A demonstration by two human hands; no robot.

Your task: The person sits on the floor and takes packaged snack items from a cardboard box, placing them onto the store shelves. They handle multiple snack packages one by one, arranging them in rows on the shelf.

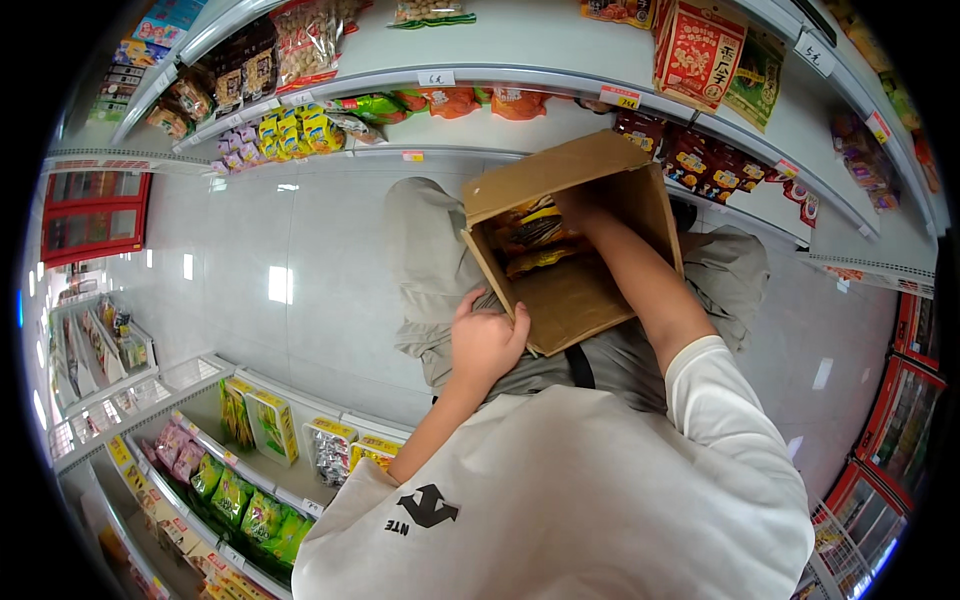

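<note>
An open cardboard box rests tilted on my lap, its opening towards me. My left hand holds the near left edge of the box, thumb on the rim and fingers outside. My right hand reaches deep into the box, by the snack packets at its far left side; its fingers are hidden, so whether it grips a packet does not show. The packets are orange, yellow and black, of shiny plastic. Bare cardboard shows at the bottom of the box nearest me.
Ahead, curved store shelves hold bagged nuts, red seed bags and dark brown packets. Behind at the left, another shelf carries green snack bags. Red-framed cabinets stand at the far left and right. Grey floor tiles lie around my legs.
</note>
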